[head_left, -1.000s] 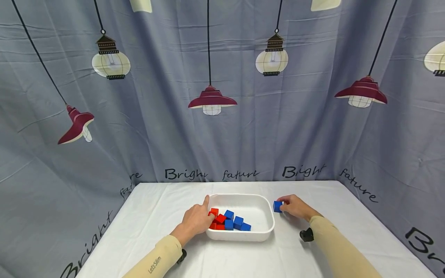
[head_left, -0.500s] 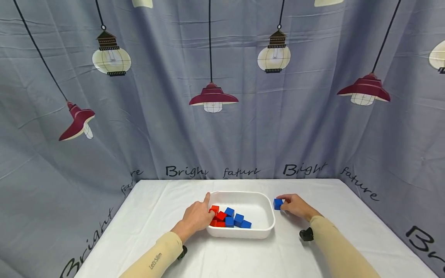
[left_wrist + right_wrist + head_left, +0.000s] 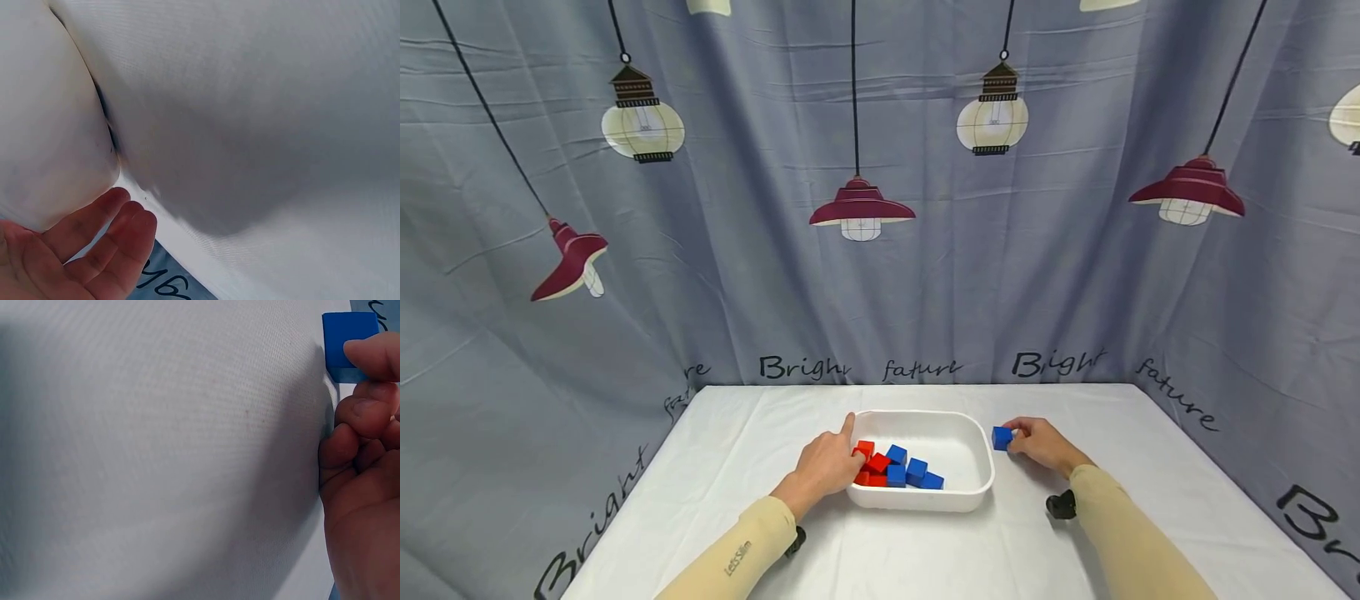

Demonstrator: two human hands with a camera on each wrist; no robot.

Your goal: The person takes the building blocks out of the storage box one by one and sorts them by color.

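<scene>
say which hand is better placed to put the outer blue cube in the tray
Right, likely: the right hand pinches that cube; the left hand holds the left end of the tray.

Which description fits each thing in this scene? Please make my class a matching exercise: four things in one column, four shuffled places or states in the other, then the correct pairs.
Things
1. left hand
2. red cubes
3. right hand
4. white tray

Places or states
A. pinching a lone blue cube outside the tray
B. standing on the white tabletop
C. holding the tray's left end
D. inside the tray, beside the group of blue cubes

Pairs
1-C
2-D
3-A
4-B
</scene>
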